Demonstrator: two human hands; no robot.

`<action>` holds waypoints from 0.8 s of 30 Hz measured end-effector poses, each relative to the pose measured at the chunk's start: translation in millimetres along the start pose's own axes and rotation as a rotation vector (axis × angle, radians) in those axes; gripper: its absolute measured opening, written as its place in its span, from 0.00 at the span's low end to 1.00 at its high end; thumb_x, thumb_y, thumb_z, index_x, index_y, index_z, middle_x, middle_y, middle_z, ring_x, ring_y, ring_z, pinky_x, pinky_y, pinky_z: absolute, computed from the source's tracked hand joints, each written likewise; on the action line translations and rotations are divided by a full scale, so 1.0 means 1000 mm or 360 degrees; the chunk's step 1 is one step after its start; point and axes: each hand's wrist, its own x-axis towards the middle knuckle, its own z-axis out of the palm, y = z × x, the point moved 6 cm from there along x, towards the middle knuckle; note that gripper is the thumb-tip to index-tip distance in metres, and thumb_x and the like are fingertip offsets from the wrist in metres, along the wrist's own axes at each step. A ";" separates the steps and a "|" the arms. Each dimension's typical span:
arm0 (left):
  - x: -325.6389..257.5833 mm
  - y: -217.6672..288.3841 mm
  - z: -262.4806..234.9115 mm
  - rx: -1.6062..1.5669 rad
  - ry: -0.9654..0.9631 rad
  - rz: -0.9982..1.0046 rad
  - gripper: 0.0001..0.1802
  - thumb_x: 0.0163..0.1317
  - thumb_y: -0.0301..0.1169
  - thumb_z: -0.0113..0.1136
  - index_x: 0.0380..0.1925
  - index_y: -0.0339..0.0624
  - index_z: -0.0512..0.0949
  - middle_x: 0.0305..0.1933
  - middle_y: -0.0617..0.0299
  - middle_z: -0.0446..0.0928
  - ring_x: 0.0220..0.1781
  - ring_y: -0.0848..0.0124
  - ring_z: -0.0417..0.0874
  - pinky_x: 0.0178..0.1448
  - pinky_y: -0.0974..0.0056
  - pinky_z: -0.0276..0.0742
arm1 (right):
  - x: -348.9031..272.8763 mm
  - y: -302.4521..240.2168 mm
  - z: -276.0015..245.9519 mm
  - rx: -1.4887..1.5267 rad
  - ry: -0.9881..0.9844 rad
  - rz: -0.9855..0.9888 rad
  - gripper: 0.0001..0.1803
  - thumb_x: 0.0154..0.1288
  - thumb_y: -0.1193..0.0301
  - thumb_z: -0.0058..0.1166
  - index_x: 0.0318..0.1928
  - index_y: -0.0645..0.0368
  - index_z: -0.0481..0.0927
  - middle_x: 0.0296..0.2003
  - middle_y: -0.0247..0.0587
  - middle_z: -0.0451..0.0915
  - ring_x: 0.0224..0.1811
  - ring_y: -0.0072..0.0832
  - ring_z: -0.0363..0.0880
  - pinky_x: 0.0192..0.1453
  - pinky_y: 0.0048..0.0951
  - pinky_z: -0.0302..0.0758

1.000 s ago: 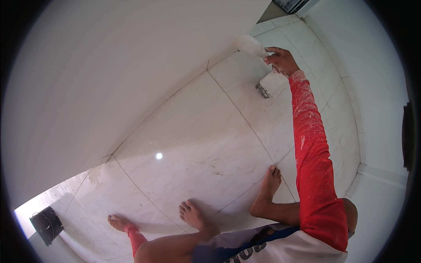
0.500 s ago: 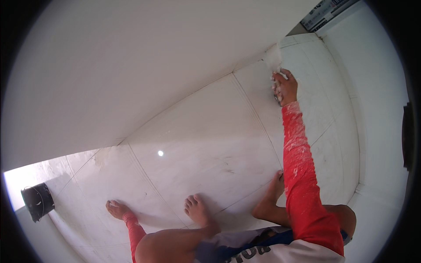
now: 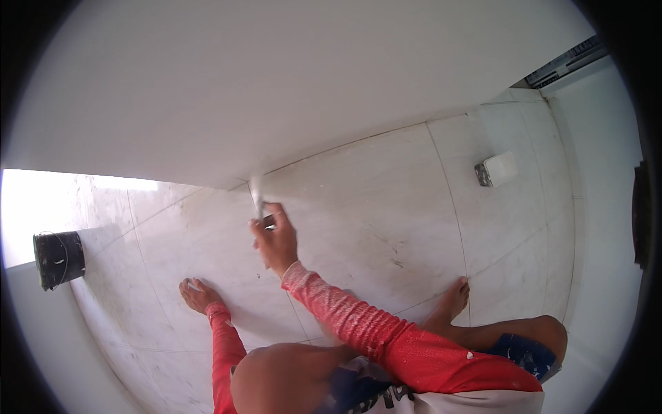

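Observation:
My right hand (image 3: 277, 238) is closed on a slim tool (image 3: 257, 194) with a pale, flat-looking tip, perhaps a putty knife; motion blur hides its exact kind. Its tip is at the bottom edge of the white wall (image 3: 227, 117), near the wall's corner; whether it touches cannot be told. My left hand (image 3: 198, 295) holds nothing and rests on the floor tiles with its fingers apart. A small block-like thing (image 3: 500, 168), white on its flat side and dark and speckled at one end, lies on the floor to the right, away from both hands.
A black bucket (image 3: 61, 259) with a wire handle and white splashes stands at the far left. Pale tiles (image 3: 345, 200) with thin joints and dark scuffs cover the floor. Another wall (image 3: 607, 172) rises at the right, and printed material (image 3: 565, 65) shows at the upper right.
My right hand has swung left along the wall's base. The white-and-dark block, formerly at or under that hand, now lies free on the floor. The view has shifted; my left hand stays down.

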 end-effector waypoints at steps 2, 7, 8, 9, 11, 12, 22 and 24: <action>-0.005 0.013 -0.009 -0.0047 0.0107 0.0137 0.22 0.73 0.42 0.46 0.58 0.38 0.72 0.66 0.50 0.71 0.70 0.54 0.68 0.71 0.51 0.63 | -0.011 0.007 0.020 -0.0085 -0.0255 0.0024 0.19 0.63 0.68 0.59 0.54 0.57 0.74 0.23 0.35 0.79 0.17 0.20 0.77 0.23 0.27 0.76; 0.004 0.027 -0.021 0.0024 -0.0023 0.0034 0.22 0.73 0.42 0.47 0.58 0.38 0.72 0.65 0.50 0.71 0.70 0.55 0.68 0.70 0.51 0.64 | 0.002 -0.002 -0.008 -0.0238 -0.0685 0.0058 0.19 0.62 0.68 0.60 0.53 0.58 0.77 0.23 0.35 0.80 0.18 0.20 0.78 0.24 0.27 0.77; 0.005 0.023 -0.019 0.0031 -0.0087 -0.0067 0.22 0.73 0.41 0.47 0.58 0.38 0.72 0.66 0.50 0.70 0.70 0.55 0.67 0.70 0.51 0.64 | 0.012 -0.010 -0.029 -0.0278 -0.0639 0.0058 0.19 0.60 0.68 0.62 0.52 0.58 0.78 0.23 0.34 0.80 0.18 0.19 0.77 0.24 0.25 0.77; 0.004 0.025 -0.020 -0.0009 -0.0052 -0.0012 0.22 0.72 0.40 0.49 0.58 0.38 0.72 0.66 0.50 0.70 0.70 0.54 0.67 0.70 0.50 0.64 | 0.026 -0.019 -0.054 -0.0327 -0.0571 0.0061 0.21 0.60 0.69 0.63 0.53 0.59 0.78 0.23 0.34 0.80 0.17 0.19 0.77 0.23 0.24 0.76; 0.003 0.019 -0.018 -0.0077 -0.0064 -0.0050 0.22 0.70 0.39 0.53 0.59 0.38 0.72 0.67 0.49 0.69 0.71 0.53 0.66 0.70 0.49 0.64 | 0.049 -0.049 -0.120 -0.0397 -0.0394 -0.0077 0.21 0.59 0.71 0.65 0.53 0.61 0.78 0.23 0.36 0.79 0.16 0.19 0.76 0.19 0.23 0.72; 0.003 0.017 -0.015 -0.0064 -0.0097 0.0013 0.23 0.70 0.40 0.52 0.56 0.34 0.72 0.63 0.45 0.71 0.67 0.49 0.69 0.68 0.48 0.65 | 0.061 -0.062 -0.155 -0.0400 -0.0356 -0.0056 0.22 0.58 0.73 0.66 0.54 0.61 0.79 0.23 0.35 0.80 0.15 0.18 0.74 0.18 0.22 0.70; 0.013 -0.028 0.035 0.0021 -0.0366 0.0289 0.36 0.72 0.48 0.46 0.70 0.33 0.54 0.77 0.47 0.51 0.79 0.55 0.48 0.80 0.52 0.42 | 0.059 -0.236 -0.435 -0.0658 0.0752 -0.0178 0.26 0.61 0.76 0.61 0.60 0.62 0.71 0.28 0.40 0.80 0.16 0.23 0.73 0.15 0.24 0.66; 0.001 -0.003 0.021 -0.0010 -0.0213 0.0517 0.32 0.69 0.44 0.51 0.66 0.35 0.61 0.73 0.47 0.57 0.76 0.53 0.54 0.77 0.50 0.50 | 0.039 -0.279 -0.469 -0.0849 0.0852 -0.0159 0.27 0.62 0.76 0.58 0.62 0.62 0.69 0.30 0.41 0.80 0.20 0.23 0.75 0.17 0.24 0.68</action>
